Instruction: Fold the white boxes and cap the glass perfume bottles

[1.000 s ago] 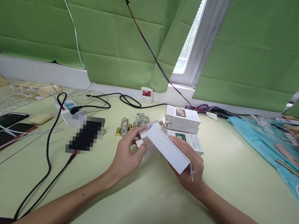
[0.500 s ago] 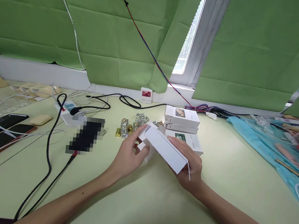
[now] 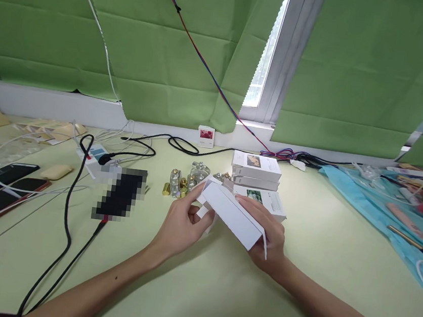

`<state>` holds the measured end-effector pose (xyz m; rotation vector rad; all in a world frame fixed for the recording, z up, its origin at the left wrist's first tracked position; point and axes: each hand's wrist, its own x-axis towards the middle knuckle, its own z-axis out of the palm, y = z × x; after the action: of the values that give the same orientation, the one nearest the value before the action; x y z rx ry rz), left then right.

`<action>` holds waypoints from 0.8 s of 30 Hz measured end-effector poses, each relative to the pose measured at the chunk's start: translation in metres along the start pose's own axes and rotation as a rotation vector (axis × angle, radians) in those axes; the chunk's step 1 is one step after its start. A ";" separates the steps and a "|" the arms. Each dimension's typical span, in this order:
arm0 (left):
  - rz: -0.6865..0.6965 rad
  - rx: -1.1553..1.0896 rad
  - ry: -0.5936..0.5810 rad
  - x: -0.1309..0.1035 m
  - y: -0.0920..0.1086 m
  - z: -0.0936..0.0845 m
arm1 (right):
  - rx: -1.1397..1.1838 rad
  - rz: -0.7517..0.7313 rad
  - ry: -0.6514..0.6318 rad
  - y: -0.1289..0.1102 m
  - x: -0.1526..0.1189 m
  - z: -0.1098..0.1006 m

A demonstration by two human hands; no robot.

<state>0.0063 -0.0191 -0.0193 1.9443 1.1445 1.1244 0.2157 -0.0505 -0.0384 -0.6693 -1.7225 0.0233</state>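
A white box [image 3: 232, 212] is tilted between my hands, with a flap sticking out at its near right end. My left hand [image 3: 183, 221] pinches the flaps at the box's far left end between thumb and fingers. Wrapped round the right side of the box is my right hand [image 3: 268, 231]. Just beyond the box lie glass bottles [image 3: 174, 182] and gold caps [image 3: 166, 189], partly hidden by the box and my left hand. White boxes [image 3: 258, 167] are stacked behind my right hand, and another printed box [image 3: 267, 201] lies in front of them.
Phones [image 3: 1, 195], a pixelated dark device [image 3: 121, 193], a power strip [image 3: 94, 160] and black cables [image 3: 69, 213] occupy the left. A small box [image 3: 206, 136] stands by the wall. At right, blue plastic sheeting [image 3: 346, 186] holds a brush [image 3: 411, 242] and other items.
The box has turned slightly in my hands, showing more of its broad white side. At the far right edge, another person's hand has gone from view.
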 end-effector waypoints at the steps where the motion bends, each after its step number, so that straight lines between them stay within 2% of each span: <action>1: -0.001 -0.009 0.002 -0.001 -0.001 0.000 | 0.001 0.001 0.000 0.000 0.000 0.000; 10: -0.020 -0.134 0.038 -0.004 0.005 0.000 | -0.044 -0.058 0.056 -0.005 0.003 -0.003; 16: 0.078 -0.155 0.144 -0.007 0.008 -0.002 | -0.121 -0.094 0.108 -0.008 0.002 -0.005; 24: 0.135 -0.135 0.203 -0.010 0.005 -0.001 | -0.166 -0.096 0.144 -0.010 -0.001 -0.005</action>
<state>0.0046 -0.0302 -0.0178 1.8582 1.0211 1.4603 0.2159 -0.0612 -0.0346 -0.6923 -1.6269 -0.2322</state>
